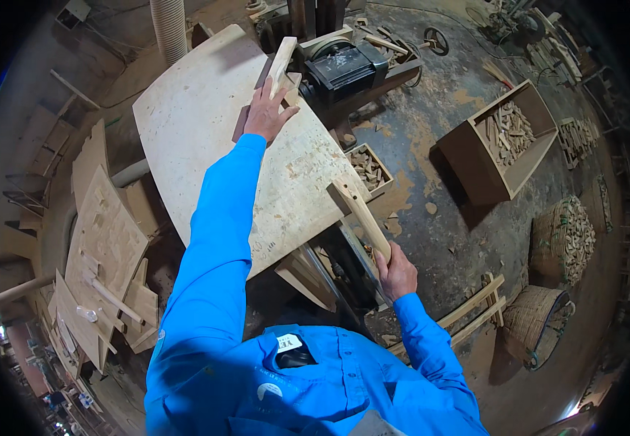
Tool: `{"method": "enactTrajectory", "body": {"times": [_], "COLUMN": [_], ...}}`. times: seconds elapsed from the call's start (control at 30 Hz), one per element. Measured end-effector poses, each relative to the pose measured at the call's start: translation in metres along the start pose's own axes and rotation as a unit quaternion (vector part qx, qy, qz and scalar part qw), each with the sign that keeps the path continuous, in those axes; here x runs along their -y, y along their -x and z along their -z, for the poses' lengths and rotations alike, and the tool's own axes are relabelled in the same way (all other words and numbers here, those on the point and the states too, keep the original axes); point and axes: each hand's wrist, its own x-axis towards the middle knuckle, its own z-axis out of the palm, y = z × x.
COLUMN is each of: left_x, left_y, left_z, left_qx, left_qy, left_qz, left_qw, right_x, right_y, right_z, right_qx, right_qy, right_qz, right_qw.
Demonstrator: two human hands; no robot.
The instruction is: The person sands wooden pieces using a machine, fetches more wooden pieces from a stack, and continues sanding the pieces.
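My right hand (pixel 398 274) is closed around the near end of a long wooden piece (pixel 366 221), which has small dark holes near its far end. That far end is by the edge of a wide pale work table (pixel 199 123). Further off, my left hand (pixel 265 115) reaches across the table with its fingers stretched and thumb apart. Its fingertips are against the base of a pale wood block (pixel 281 62) beside the machine. What lies under the left palm is hidden.
A black motor (pixel 348 71) sits beyond the table's right edge. Below it is a small box of offcuts (pixel 368 168). A large wooden bin (pixel 489 163) of scraps and several woven baskets (pixel 529 320) stand right. Boards (pixel 101 247) lean at left; wooden strips (pixel 467 317) lie near my right arm.
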Motion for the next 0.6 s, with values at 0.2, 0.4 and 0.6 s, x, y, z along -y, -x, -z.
{"method": "enactTrajectory", "body": {"times": [0.2,0.4,0.6], "left_x": [0.007,0.002,0.003], "left_y": [-0.002,0.000,0.000], "left_z": [-0.005,-0.007,-0.007], "left_qx": [-0.011,-0.017,-0.032], "left_qy": [-0.011,0.006,0.011], "left_qz": [-0.005,-0.006,-0.019], "left_qw": [1.000,1.000,0.999], "right_x": [-0.002,0.004,0.008], "right_y": [-0.003,0.000,0.001], "right_z": [0.003,0.015,0.024], "right_qx": [0.008,-0.004,-0.005], "right_qy": [-0.007,-0.001,-0.007], "right_qz": [0.002,-0.004,-0.020], "right_qw": [1.000,1.000,1.000]}}
